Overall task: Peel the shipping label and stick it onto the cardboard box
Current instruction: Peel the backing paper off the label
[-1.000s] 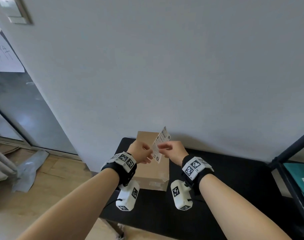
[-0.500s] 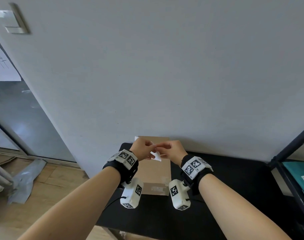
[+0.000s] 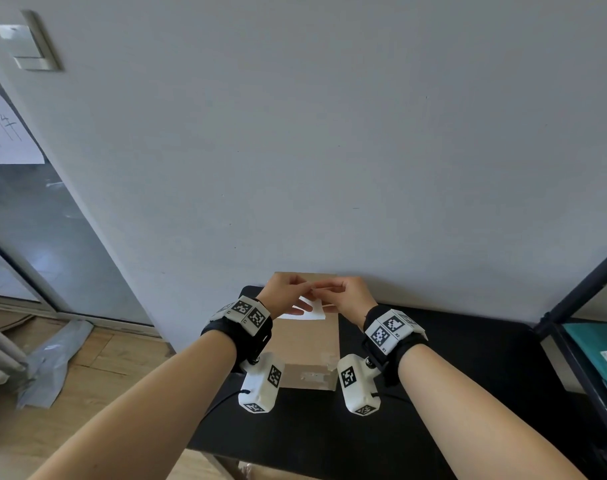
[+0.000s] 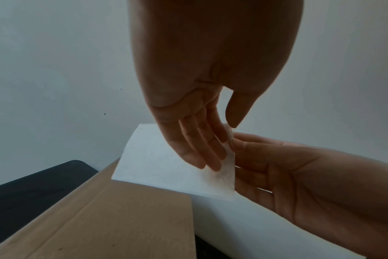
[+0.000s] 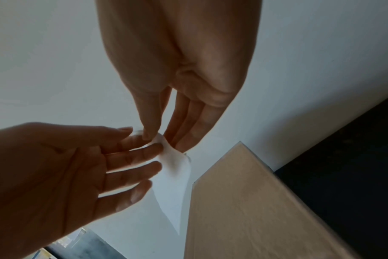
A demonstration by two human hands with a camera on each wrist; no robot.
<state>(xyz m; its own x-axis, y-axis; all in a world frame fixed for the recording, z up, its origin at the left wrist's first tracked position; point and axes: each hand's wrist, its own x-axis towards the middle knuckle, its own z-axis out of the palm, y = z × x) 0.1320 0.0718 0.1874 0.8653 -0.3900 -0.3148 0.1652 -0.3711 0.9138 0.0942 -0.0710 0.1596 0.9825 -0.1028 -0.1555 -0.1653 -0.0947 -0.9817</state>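
The brown cardboard box (image 3: 305, 344) lies flat on a black table (image 3: 451, 368) against the wall. Both hands hold the white shipping label (image 3: 309, 311) just above the far half of the box. My left hand (image 3: 304, 294) pinches the label's upper edge, thumb on top and fingers underneath (image 4: 210, 164). My right hand (image 3: 321, 292) pinches the same corner, which curls between its thumb and fingers (image 5: 147, 136). In the left wrist view the label (image 4: 157, 166) shows its plain white side over the box (image 4: 122, 219). Its printed face is hidden.
A grey wall (image 3: 329, 168) rises right behind the box. A dark shelf frame (image 3: 572, 306) with a teal parcel (image 3: 599, 344) stands at the right. Wooden floor (image 3: 98, 358) and a glass door lie to the left of the table.
A second ago the label stood upright with its print showing. It has tipped down flat over the box, and both hands have moved forward towards the wall, pinching one corner.
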